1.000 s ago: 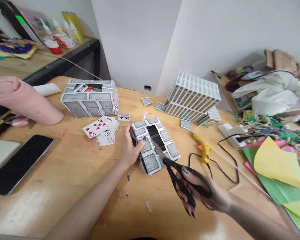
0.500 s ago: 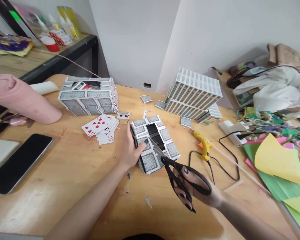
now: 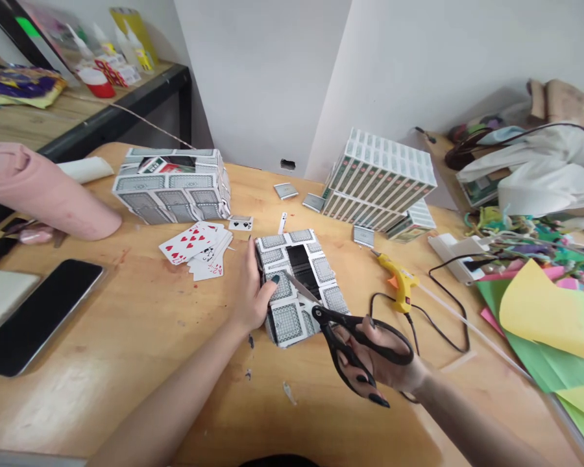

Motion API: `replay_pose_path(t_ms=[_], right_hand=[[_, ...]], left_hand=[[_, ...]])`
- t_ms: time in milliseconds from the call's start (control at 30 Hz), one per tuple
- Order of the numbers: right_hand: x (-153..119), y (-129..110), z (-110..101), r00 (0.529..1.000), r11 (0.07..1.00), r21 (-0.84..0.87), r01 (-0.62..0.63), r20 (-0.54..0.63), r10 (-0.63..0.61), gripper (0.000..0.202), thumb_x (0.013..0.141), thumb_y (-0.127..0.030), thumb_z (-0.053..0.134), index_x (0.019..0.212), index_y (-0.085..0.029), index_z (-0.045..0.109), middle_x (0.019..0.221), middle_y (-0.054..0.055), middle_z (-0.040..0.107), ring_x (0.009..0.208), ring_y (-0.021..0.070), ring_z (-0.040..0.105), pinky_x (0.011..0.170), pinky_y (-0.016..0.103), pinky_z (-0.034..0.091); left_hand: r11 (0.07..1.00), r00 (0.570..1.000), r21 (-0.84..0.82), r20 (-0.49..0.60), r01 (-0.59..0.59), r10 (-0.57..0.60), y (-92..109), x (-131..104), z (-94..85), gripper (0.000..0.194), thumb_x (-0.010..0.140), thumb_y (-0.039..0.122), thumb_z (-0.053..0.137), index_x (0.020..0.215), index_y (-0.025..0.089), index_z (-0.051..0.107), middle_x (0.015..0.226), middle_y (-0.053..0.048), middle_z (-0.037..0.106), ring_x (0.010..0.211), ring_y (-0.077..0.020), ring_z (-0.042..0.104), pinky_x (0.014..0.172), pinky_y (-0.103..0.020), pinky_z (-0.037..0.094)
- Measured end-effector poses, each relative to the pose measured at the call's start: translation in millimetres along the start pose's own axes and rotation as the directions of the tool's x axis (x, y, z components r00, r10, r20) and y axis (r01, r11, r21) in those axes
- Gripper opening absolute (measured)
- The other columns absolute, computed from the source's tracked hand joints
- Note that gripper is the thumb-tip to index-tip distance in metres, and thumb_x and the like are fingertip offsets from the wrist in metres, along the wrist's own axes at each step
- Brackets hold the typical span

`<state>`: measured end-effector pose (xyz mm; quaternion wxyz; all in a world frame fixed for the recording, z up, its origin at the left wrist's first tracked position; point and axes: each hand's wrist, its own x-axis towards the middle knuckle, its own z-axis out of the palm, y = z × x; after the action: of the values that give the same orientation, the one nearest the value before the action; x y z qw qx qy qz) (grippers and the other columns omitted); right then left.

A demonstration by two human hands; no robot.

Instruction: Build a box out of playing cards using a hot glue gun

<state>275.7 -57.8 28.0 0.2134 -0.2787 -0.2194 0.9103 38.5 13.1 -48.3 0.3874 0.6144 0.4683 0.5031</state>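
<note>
A box covered in playing cards (image 3: 286, 322), with a dark rectangular opening in its top, rests on the wooden table before me. My left hand (image 3: 254, 295) grips its left side, thumb on the top face and fingers along the side. Black-handled scissors (image 3: 346, 322) are in my right hand (image 3: 377, 357), fingers through the loops. Their blades are parted and lie at the near-left edge of the opening. Loose playing cards (image 3: 194, 246) lie face up left of the box, and a cut card strip (image 3: 283, 222) lies behind it.
A larger card-covered box (image 3: 172, 188) stands back left. Stacked card packs (image 3: 377, 181) stand back right. A yellow glue gun (image 3: 398, 282) with its cord lies right of my work, near coloured paper (image 3: 540, 324). A phone (image 3: 41, 318) and a pink roll (image 3: 48, 194) are at left.
The box has turned slightly, its near edge swinging left and toward me. My left thumb has slid a little left, and the scissors' handles have spread slightly wider.
</note>
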Motion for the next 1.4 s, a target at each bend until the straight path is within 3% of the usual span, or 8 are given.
replay_pose_path(t_ms=[200,267,433,700,900,1067,1267,1400], right_hand=[[4.4,-19.0,-15.4,0.976,0.982,0.073,-0.173,0.144,0.161,0.062,0.079,-0.076,0.031,0.082,-0.016,0.050,0.056,-0.001,0.052,0.038,0.0084,0.045,0.030,0.016,0.029],[4.6,-19.9,-15.2,0.972,0.979,0.048,-0.196,0.140,0.188,0.066,0.078,-0.079,0.028,0.082,-0.016,0.050,0.056,-0.001,0.052,0.037,0.0081,0.045,0.031,0.016,0.029],[3.3,-8.7,-6.2,0.996,0.993,0.081,-0.082,-0.040,0.086,0.059,0.074,-0.076,0.042,0.082,-0.018,0.047,0.070,0.001,0.057,0.045,0.0083,0.050,0.033,0.016,0.032],[5.6,6.0,-7.9,0.998,0.990,0.139,-0.032,-0.047,0.039,0.062,0.071,-0.079,0.043,0.081,-0.018,0.050,0.065,0.000,0.054,0.043,0.0071,0.043,0.033,0.015,0.030],[3.4,6.9,16.3,0.998,1.000,-0.004,-0.018,-0.066,0.018,0.056,0.078,-0.071,0.045,0.080,-0.015,0.050,0.059,-0.001,0.049,0.042,0.0088,0.050,0.036,0.018,0.036],[3.5,9.3,43.3,0.975,0.975,-0.221,0.032,-0.206,-0.079,0.055,0.076,-0.069,0.050,0.078,-0.015,0.048,0.060,0.000,0.052,0.043,0.0107,0.055,0.039,0.020,0.041],[-0.2,-4.9,62.3,0.919,0.880,-0.454,-0.139,-0.391,-0.057,0.057,0.070,-0.072,0.054,0.076,-0.017,0.044,0.054,-0.002,0.053,0.043,0.0123,0.056,0.042,0.023,0.044],[-3.0,-8.6,57.2,0.949,0.890,-0.438,-0.125,-0.315,-0.022,0.057,0.072,-0.072,0.051,0.074,-0.015,0.046,0.051,-0.001,0.054,0.037,0.0113,0.054,0.036,0.021,0.038]], left_hand=[[0.996,0.989,-0.078,0.141,0.044,-0.032,4.6,-0.6,-10.2,0.080,0.089,0.035,0.047,0.147,0.029,-0.008,0.157,0.001,-0.006,0.144,-0.0224,-0.004,0.118,-0.043,0.001],[0.997,0.985,-0.069,0.168,0.046,-0.034,6.1,0.2,-13.0,0.081,0.089,0.036,0.047,0.147,0.029,-0.010,0.157,0.002,-0.009,0.144,-0.0218,-0.007,0.118,-0.043,-0.001],[0.999,0.985,0.003,0.169,0.043,-0.043,5.4,0.0,-14.4,0.079,0.090,0.035,0.046,0.147,0.031,-0.007,0.157,0.003,-0.008,0.143,-0.0229,-0.011,0.117,-0.046,-0.007],[0.997,0.990,-0.046,0.126,0.063,-0.057,4.0,-1.7,-10.6,0.079,0.089,0.035,0.047,0.147,0.031,-0.006,0.157,0.000,0.001,0.144,-0.0243,0.001,0.118,-0.046,0.003],[0.999,0.996,-0.012,0.077,0.049,-0.048,4.7,-2.4,-8.4,0.079,0.087,0.037,0.049,0.148,0.028,0.001,0.157,-0.002,0.004,0.144,-0.0246,-0.001,0.117,-0.043,0.001],[1.000,0.999,0.008,0.044,0.030,-0.031,2.8,-2.0,-5.7,0.079,0.086,0.038,0.050,0.148,0.026,0.003,0.156,-0.006,0.010,0.144,-0.0253,0.007,0.117,-0.043,0.005],[0.999,1.000,0.049,0.012,0.018,-0.019,4.3,-1.3,-4.5,0.079,0.085,0.038,0.051,0.148,0.025,0.006,0.155,-0.008,0.012,0.143,-0.0268,0.010,0.117,-0.044,0.009],[0.998,1.000,0.051,0.018,0.022,-0.023,4.9,-2.0,-4.2,0.078,0.086,0.038,0.050,0.148,0.025,0.003,0.155,-0.009,0.010,0.143,-0.0273,0.011,0.116,-0.045,0.010]])
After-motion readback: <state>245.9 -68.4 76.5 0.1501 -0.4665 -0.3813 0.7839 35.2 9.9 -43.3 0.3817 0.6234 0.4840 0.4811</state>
